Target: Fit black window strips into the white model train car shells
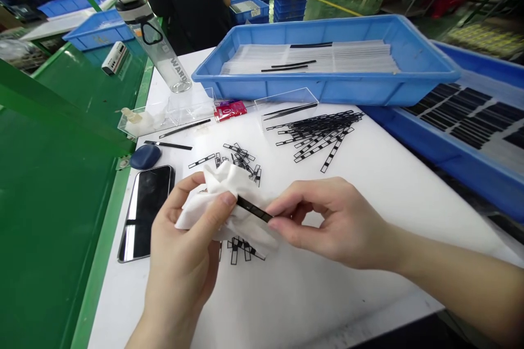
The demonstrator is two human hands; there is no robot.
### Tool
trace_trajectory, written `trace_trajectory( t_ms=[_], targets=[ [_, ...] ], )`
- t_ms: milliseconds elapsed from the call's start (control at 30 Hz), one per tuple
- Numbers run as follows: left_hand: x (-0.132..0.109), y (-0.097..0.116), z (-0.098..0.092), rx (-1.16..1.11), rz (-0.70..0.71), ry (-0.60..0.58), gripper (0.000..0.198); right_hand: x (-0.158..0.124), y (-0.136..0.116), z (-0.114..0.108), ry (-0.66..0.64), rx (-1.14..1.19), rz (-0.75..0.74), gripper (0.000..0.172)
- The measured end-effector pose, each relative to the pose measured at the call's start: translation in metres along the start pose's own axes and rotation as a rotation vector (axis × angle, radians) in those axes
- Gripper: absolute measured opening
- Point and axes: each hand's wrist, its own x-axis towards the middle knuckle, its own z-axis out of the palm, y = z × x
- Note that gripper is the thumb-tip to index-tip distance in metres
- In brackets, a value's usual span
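My left hand (pixel 188 234) is closed round a crumpled white cloth (pixel 225 182), its thumb pressing one end of a narrow black strip (pixel 254 209) against the cloth. Between thumb and fingertips, my right hand (pixel 323 218) pinches the other end of that strip. Beneath and behind the cloth lie scattered black-framed strips (pixel 245 161), partly hidden by it. More of these lie below the cloth. A larger heap of similar framed strips (pixel 319 131) spreads over the white table (pixel 393 196), beyond my right hand.
A blue tray (pixel 327 87) with pale and black strips stands at the back, beside another blue tray (pixel 487 180) at right. On the left are a phone (pixel 149 202), a dark blue oval object (pixel 146 157) and a tilted bottle (pixel 159 49). A person (pixel 188 0) stands beyond the table.
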Motion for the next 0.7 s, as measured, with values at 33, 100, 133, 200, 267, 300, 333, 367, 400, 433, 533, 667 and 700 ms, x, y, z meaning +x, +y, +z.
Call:
trace_trajectory(
  t_ms=[33,100,133,200,267,300,333,367,400,433,533,667,700],
  targets=[
    [0.003,0.001,-0.003,-0.010,0.019,0.012,0.051,0.000,0.000,-0.001,-0.001,-0.003,0.004,0.007],
    [0.012,0.002,-0.010,-0.058,0.079,0.054,0.040,-0.001,0.000,-0.002,-0.004,0.008,0.009,0.008],
    [0.016,0.003,-0.014,-0.089,0.113,0.076,0.034,-0.001,0.001,-0.003,-0.005,0.019,0.011,0.009],
    [0.024,0.003,-0.019,-0.144,0.158,0.096,0.024,-0.001,0.001,-0.004,-0.008,0.047,0.012,0.009],
    [0.029,0.003,-0.023,-0.169,0.155,0.084,0.022,0.000,0.002,-0.004,-0.006,0.064,0.018,0.009],
    [0.030,0.003,-0.023,-0.165,0.139,0.065,0.022,0.000,0.003,-0.004,-0.007,0.070,0.023,0.009],
    [0.029,0.002,-0.023,-0.152,0.121,0.039,0.022,0.000,0.003,-0.004,-0.009,0.074,0.028,0.008],
    [0.027,0.002,-0.023,-0.132,0.099,0.006,0.022,0.000,0.003,-0.004,-0.011,0.077,0.031,0.008],
    [0.024,0.002,-0.021,-0.109,0.073,-0.033,0.023,0.001,0.003,-0.004,-0.012,0.077,0.033,0.009],
    [0.020,0.002,-0.019,-0.085,0.042,-0.074,0.024,0.001,0.003,-0.004,-0.013,0.073,0.035,0.009],
    [0.007,0.002,-0.010,-0.043,-0.051,-0.158,0.033,0.002,0.003,-0.005,-0.018,0.056,0.041,0.009],
    [0.001,0.003,-0.005,-0.022,-0.077,-0.124,0.044,0.002,0.002,-0.007,-0.041,0.044,0.038,0.008],
    [0.003,0.003,-0.007,-0.014,-0.073,-0.111,0.044,0.002,0.002,-0.007,-0.049,0.043,0.035,0.007]
  ],
)
